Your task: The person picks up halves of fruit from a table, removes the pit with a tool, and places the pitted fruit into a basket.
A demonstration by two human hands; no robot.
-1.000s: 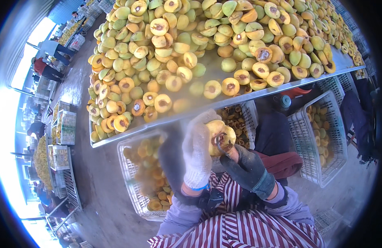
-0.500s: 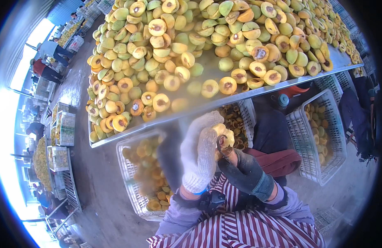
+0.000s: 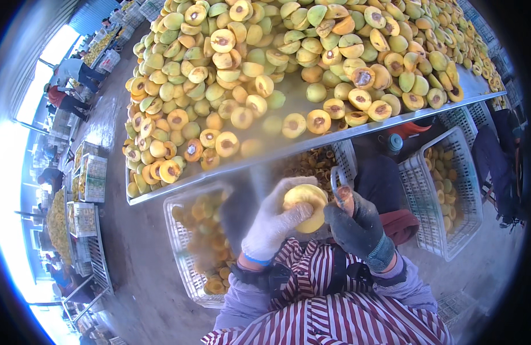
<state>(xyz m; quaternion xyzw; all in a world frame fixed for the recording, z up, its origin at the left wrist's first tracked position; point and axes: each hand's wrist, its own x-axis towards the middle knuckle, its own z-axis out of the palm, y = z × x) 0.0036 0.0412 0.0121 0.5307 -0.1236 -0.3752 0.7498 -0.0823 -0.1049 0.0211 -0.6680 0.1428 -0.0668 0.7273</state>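
Note:
My left hand point(image 3: 264, 229), in a white knit glove, is closed round a yellow peach half point(image 3: 312, 198). Its thumb presses across the near side of the fruit. Close to the right of it, my right hand point(image 3: 363, 230), in a dark glove, grips a pitting tool point(image 3: 345, 201) with a brown handle and a curved metal loop. The loop points up and away from me, apart from the fruit. Beyond both hands, a heap of peach halves point(image 3: 242, 118) covers much of a metal table point(image 3: 328, 138), many with brown hollows facing up.
A white crate point(image 3: 182, 261) of peach pieces stands below the table at left, partly blurred. Another crate point(image 3: 443, 247) with fruit is at right. Dark scraps point(image 3: 317, 161) lie under the table edge. Co-workers point(image 3: 75, 75) stand far left; a person's dark-clothed legs point(image 3: 492, 161) show at right.
My hands have moved apart and the tool has come away from the fruit, its loop now showing. The peach half now sits upright in my left hand, largely uncovered.

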